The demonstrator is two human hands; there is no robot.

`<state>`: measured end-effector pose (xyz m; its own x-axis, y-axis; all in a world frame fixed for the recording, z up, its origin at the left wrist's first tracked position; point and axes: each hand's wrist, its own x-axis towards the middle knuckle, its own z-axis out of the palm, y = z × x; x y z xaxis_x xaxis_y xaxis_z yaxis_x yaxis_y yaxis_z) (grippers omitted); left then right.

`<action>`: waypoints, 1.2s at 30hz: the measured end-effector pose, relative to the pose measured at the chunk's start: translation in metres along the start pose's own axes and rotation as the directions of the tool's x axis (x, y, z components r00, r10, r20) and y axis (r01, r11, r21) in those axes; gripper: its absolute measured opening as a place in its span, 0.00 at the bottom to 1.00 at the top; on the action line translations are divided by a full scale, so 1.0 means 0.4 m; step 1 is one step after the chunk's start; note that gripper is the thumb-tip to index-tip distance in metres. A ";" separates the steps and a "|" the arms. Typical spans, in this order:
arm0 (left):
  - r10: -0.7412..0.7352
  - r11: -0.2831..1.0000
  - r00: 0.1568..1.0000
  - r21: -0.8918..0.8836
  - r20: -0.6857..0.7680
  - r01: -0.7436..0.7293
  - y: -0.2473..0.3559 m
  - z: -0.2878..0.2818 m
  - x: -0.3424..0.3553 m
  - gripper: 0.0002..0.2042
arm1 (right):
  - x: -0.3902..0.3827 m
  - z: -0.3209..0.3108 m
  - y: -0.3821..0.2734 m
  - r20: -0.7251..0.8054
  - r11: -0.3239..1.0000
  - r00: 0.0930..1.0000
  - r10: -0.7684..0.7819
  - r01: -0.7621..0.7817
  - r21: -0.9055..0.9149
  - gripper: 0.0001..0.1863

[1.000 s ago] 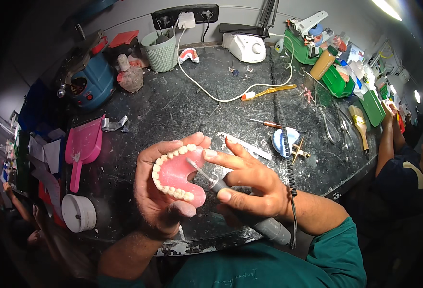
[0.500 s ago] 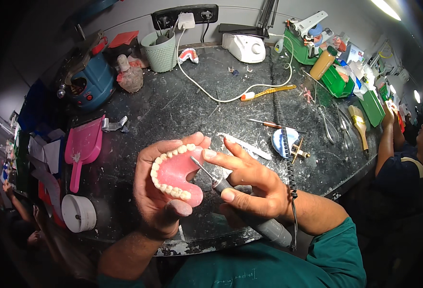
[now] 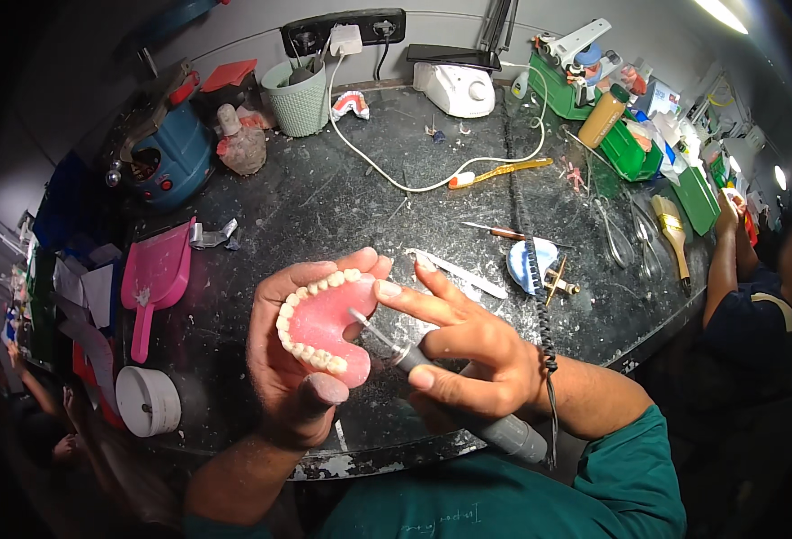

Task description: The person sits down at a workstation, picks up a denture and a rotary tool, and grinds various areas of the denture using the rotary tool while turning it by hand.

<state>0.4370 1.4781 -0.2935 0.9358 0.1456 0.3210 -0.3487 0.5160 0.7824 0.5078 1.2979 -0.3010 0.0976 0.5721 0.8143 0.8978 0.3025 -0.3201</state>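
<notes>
A pink denture (image 3: pixel 319 319) with a curved row of cream teeth rests in my left hand (image 3: pixel 279 359); the fingers curl behind it and the thumb presses its lower end. In my right hand (image 3: pixel 481 350) is a grey handpiece (image 3: pixel 513 437), gripped like a pen. Its thin metal bur (image 3: pixel 373 328) points at the inner edge of the denture's palate; whether the tip touches I cannot tell. My right index fingertip lies against the denture's upper end. From the handpiece's rear a coiled black cord (image 3: pixel 544 332) runs up across the bench.
Beyond my hands lie a white knife-like tool (image 3: pixel 459 274), a brown-handled carver (image 3: pixel 508 233) and a blue-and-white dental cast (image 3: pixel 532 265). At left are a pink dustpan (image 3: pixel 159 269) and a round white container (image 3: pixel 148 400). A paintbrush (image 3: pixel 672 235) lies at right, near another person's arm (image 3: pixel 726 256).
The denture has shifted slightly left in my left hand. The bur tip has moved a little left and down, from the upper end toward the notch of the palate.
</notes>
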 end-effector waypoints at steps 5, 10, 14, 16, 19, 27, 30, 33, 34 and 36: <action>-0.004 1.000 1.000 -0.012 -0.003 0.004 -0.003 0.004 0.004 0.46 | -0.006 0.018 0.007 -0.031 0.999 0.999 -0.032 0.031 -0.045 0.14; -0.018 1.000 1.000 -0.013 0.001 0.018 0.001 0.004 0.000 0.46 | -0.009 0.000 0.002 0.049 1.000 0.999 0.013 -0.012 -0.025 0.15; -0.010 1.000 1.000 -0.014 -0.006 0.010 -0.006 -0.004 0.005 0.46 | 0.008 0.012 -0.001 -0.036 0.998 0.997 0.067 -0.066 0.009 0.14; 0.003 1.000 1.000 -0.012 0.008 -0.002 -0.003 -0.007 0.001 0.45 | 0.001 0.009 0.004 0.002 1.000 1.000 -0.021 0.021 -0.023 0.14; -0.024 0.999 1.000 -0.023 0.007 0.024 0.001 0.002 0.003 0.45 | -0.004 0.004 0.002 -0.002 0.999 0.999 0.047 -0.047 0.011 0.15; -0.006 1.000 1.000 -0.003 0.005 0.006 -0.001 -0.001 0.002 0.46 | 0.012 -0.012 -0.010 0.022 0.991 0.991 0.132 -0.132 0.001 0.13; -0.005 1.000 1.000 0.000 0.006 0.005 -0.002 -0.003 0.002 0.46 | 0.001 0.002 0.002 0.041 0.997 0.998 0.053 -0.050 -0.054 0.13; -0.001 1.000 1.000 -0.006 0.020 0.001 -0.002 -0.003 0.005 0.45 | 0.001 0.004 0.004 0.015 0.998 1.000 -0.014 0.015 -0.067 0.12; 0.001 1.000 0.999 -0.004 0.034 -0.001 -0.003 -0.004 0.005 0.45 | 0.002 0.004 0.004 -0.031 0.999 0.999 0.021 -0.022 -0.023 0.13; -0.012 1.000 1.000 -0.015 0.029 0.012 -0.004 -0.008 0.005 0.44 | 0.003 0.003 0.005 -0.075 0.998 0.995 0.058 -0.057 0.022 0.13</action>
<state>0.4395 1.4801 -0.2959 0.9379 0.1152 0.3271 -0.3365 0.5307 0.7779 0.5092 1.2999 -0.3013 0.1816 0.5300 0.8283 0.8813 0.2860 -0.3762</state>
